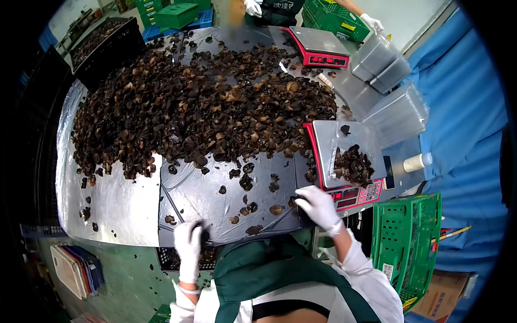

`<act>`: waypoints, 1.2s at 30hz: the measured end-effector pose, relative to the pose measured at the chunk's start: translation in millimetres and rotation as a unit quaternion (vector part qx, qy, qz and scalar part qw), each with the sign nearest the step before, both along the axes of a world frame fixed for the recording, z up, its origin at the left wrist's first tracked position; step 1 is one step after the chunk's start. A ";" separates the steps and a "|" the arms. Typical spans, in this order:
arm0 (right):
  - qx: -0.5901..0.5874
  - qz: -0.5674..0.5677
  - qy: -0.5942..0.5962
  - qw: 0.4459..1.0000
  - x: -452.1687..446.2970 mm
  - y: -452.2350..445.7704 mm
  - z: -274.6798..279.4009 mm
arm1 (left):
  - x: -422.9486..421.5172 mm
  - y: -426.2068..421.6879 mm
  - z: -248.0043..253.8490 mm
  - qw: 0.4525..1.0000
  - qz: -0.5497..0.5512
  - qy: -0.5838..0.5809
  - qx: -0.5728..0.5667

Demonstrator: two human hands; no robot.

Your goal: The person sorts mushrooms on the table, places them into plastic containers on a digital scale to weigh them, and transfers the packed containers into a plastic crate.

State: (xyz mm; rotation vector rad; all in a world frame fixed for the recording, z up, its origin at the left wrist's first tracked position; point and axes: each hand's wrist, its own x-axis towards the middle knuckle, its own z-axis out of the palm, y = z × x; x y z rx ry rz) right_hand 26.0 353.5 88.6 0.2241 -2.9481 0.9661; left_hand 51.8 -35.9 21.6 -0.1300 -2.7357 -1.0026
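A wide heap of dark brown wood ear mushrooms (204,116) covers much of the table, with loose pieces along the near side. My left hand (187,245), white-gloved, is at the table's near edge, its fingers closed around a dark mushroom piece (203,232). Gloved as well, my right hand (319,207) is beside the front corner of the red scale (313,156), pinching a small dark piece (293,201) at its fingertips. On that scale, a clear plastic box (366,135) contains a small pile of wood ear mushrooms (354,166).
Another red scale (318,46) stands farther back, near stacked clear boxes (377,62). A person's gloved hand (371,22) reaches toward those boxes. Green crates (406,242) are at my right. A black crate (102,48) of mushrooms sits at the far left. A phone (388,172) lies beside the near scale.
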 end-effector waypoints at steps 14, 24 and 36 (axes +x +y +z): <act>-0.046 -0.054 0.027 0.997 -0.2 -56.1 -79.1 | -36.5 90.9 -32.5 0.896 -0.431 -0.104 0.035; 0.027 0.061 0.043 0.997 -90.9 -109.6 -113.5 | -67.9 65.2 -7.4 0.934 -0.153 -0.210 0.246; -0.783 0.094 -0.418 0.452 -76.7 -97.3 -110.1 | -110.1 125.7 25.1 0.972 -0.210 0.015 0.108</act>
